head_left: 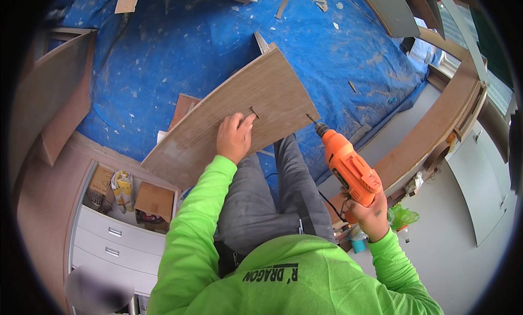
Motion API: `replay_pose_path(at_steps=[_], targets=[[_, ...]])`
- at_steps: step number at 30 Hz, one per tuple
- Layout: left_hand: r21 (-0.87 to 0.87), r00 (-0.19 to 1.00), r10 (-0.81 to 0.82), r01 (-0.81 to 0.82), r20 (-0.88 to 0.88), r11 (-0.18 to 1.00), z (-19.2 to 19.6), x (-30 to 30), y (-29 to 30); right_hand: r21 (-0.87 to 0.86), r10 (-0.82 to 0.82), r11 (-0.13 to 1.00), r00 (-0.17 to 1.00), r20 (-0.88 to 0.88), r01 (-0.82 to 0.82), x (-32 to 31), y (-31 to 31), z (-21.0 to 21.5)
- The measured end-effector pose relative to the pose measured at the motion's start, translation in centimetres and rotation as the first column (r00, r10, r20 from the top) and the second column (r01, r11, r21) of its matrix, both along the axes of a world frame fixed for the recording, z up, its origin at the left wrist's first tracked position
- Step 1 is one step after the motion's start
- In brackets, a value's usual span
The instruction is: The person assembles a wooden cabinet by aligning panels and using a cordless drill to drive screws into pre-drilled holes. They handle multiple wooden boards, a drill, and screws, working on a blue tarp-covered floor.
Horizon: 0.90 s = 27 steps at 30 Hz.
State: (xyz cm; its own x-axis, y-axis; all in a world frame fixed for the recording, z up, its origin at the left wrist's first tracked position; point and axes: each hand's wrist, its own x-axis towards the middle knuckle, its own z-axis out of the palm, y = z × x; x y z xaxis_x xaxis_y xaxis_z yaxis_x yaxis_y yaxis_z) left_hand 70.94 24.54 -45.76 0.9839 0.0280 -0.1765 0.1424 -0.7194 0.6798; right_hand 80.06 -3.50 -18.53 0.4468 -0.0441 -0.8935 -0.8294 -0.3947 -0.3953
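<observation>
My right hand (371, 216) grips an orange corded power drill (351, 168) by its handle. The thin dark bit (310, 117) points up and left, and its tip appears over the right end of a wood panel (218, 135). This flat, brown panel lies tilted in front of my legs. My left hand (234, 135) rests on its face with the fingers bent together. Thumb and forefinger are at a small, thin, dark metal piece (254, 113), bar-like and short, that lies against the panel. What supports the panel from below is mostly hidden.
A paint-spotted blue tarp (152, 48) covers the floor ahead, with wood scraps on it. Curved wood panels (54, 97) stand at the left. A white drawer unit (117, 233) holds boxes at lower left. Wooden framing (430, 135) and a grey door (485, 179) are at right.
</observation>
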Motion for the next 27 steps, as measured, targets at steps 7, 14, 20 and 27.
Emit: replay_pose_path(at_steps=[7, 14, 20, 27], targets=[[0.083, 0.904, -0.409, 0.401, 0.122, 0.912, -2.0, 2.6, 1.9, 0.023, -0.068, 0.997, 0.997, -0.037, 0.069, -0.3, -0.8, 0.4], [0.064, 0.952, -0.291, 0.286, 0.094, 0.956, -1.8, 4.0, 1.3, 0.062, -0.148, 0.987, 0.989, -0.006, 0.148, -2.2, -3.1, 0.1], [-0.538, 0.777, 0.257, -0.595, -0.574, 0.597, 0.4, 2.8, -6.5, 0.123, -0.203, 0.971, 0.979, -0.025, 0.205, -3.8, -4.7, -0.2], [-0.519, 0.513, 0.104, -0.853, -0.852, -0.050, 3.2, 5.7, -12.0, 0.084, -0.112, 0.990, 0.994, -0.002, 0.112, -5.8, -6.3, -0.1]])
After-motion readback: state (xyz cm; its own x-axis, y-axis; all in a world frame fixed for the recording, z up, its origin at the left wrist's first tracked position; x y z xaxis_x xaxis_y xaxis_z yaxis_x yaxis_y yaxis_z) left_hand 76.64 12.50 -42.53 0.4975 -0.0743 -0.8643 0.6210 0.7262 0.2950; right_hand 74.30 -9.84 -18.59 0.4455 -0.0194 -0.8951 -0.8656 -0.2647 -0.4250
